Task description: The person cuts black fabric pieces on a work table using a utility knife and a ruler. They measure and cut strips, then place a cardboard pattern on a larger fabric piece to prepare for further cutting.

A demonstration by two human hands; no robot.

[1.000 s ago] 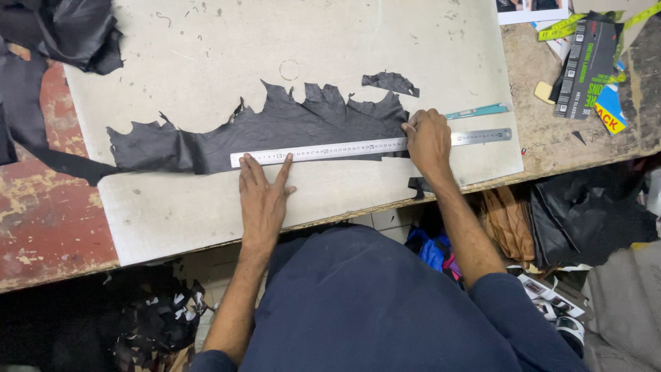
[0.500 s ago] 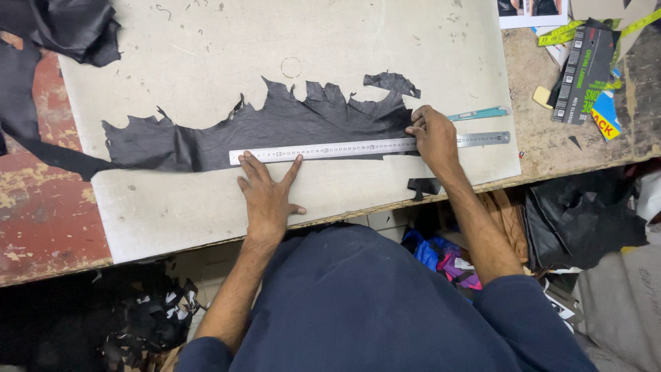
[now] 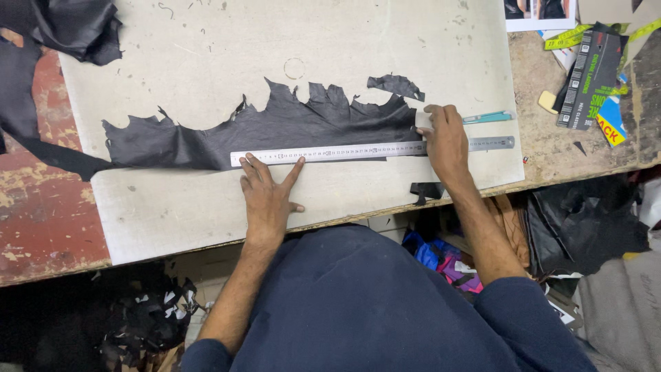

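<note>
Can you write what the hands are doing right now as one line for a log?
left hand: flat, fingertips on steel ruler | right hand: presses ruler on black leather strip | teal cutter: beside right hand

Two bare hands laid flat, palms down, arms reaching out from the near edge.

The left hand (image 3: 267, 191) lies to the left with fingers spread and pointing far, thumb angled right. The right hand (image 3: 446, 141) sits farther right, fingers together and curled slightly leftward, forearm slanting back toward the near right.
</note>
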